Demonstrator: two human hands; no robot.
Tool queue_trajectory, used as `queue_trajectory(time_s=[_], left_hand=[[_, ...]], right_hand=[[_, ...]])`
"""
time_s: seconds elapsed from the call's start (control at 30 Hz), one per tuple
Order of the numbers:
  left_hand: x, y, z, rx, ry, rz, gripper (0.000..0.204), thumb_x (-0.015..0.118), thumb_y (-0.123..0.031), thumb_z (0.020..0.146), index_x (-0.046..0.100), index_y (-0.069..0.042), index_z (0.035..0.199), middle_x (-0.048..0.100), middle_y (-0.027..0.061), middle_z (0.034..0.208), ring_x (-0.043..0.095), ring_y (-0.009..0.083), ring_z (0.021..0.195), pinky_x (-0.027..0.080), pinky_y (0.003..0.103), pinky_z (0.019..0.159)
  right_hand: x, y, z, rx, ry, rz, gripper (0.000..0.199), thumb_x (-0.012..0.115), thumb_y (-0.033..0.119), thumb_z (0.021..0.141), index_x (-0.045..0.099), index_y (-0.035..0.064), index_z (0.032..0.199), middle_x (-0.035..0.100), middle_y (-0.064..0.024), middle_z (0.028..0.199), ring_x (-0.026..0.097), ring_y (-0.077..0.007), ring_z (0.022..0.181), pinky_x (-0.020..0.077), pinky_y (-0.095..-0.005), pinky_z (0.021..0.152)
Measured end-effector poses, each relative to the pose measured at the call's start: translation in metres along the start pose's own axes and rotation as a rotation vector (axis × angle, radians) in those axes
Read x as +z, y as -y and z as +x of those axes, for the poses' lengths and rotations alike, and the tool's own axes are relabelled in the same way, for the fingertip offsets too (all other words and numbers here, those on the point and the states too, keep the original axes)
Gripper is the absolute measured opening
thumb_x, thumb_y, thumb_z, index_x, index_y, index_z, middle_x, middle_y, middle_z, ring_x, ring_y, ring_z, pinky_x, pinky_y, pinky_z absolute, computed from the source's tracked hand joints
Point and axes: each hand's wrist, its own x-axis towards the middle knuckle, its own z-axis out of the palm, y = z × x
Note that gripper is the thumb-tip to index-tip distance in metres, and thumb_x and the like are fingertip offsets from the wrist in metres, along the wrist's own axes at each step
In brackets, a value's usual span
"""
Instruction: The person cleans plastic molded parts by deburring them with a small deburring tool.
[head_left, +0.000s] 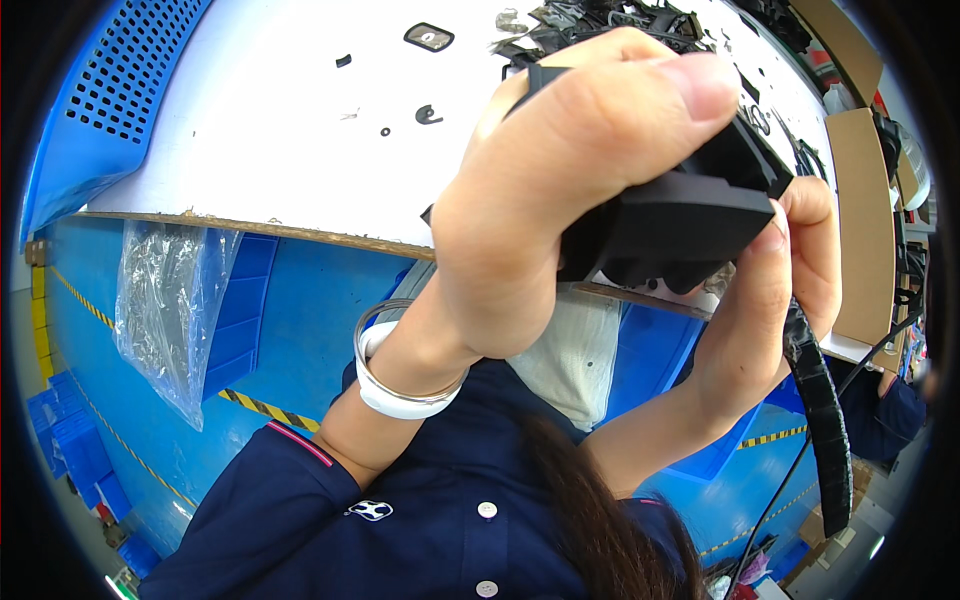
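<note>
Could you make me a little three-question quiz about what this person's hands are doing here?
1. True or false: both hands grip the black plastic part.
2. What is on the wrist below the left hand? A) a white band and a thin metal bangle B) a red glove C) nothing
3. What hangs down past the right hand?

Key:
1. True.
2. A: the white band and a bangle.
3. A black ribbed cable sleeve.
</note>
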Motion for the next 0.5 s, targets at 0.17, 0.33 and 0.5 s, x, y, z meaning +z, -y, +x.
queue_trajectory(time_s=[0.17, 0.33, 0.5], left_hand=[[-0.002, 0.0, 0.001, 0.06, 0.001, 0.064, 0.021, 0.044, -0.011, 0.083, 0.051, -0.004, 0.102, 0.053, 0.0134, 0.079, 0.051, 0.0178, 0.06, 0.041, 0.025, 0.053], [0.0, 0.0, 0.002, 0.099, 0.005, 0.152, 0.022, 0.044, -0.011, 0.083, 0.052, -0.004, 0.102, 0.053, 0.0137, 0.08, 0.052, 0.0183, 0.062, 0.041, 0.025, 0.054], [0.004, -0.016, 0.002, -0.127, -0.028, 0.068, 0.022, 0.043, -0.013, 0.084, 0.053, -0.005, 0.102, 0.053, 0.0139, 0.081, 0.052, 0.0184, 0.066, 0.042, 0.025, 0.057]], right_hand=[[0.002, 0.0, -0.001, -0.01, -0.005, 0.012, 0.012, 0.046, 0.013, 0.083, 0.046, 0.0011, 0.086, 0.054, -0.0042, 0.08, 0.048, -0.0044, 0.071, 0.0358, -0.0156, 0.068], [0.0, -0.002, 0.0, -0.014, 0.003, 0.011, 0.011, 0.046, 0.012, 0.083, 0.046, 0.0012, 0.085, 0.054, -0.004, 0.079, 0.047, -0.0045, 0.071, 0.0358, -0.016, 0.068], [0.001, -0.001, 0.0, -0.011, -0.004, 0.005, 0.011, 0.045, 0.012, 0.083, 0.046, 0.0012, 0.084, 0.053, -0.0034, 0.077, 0.046, -0.0047, 0.07, 0.0352, -0.0159, 0.068]])
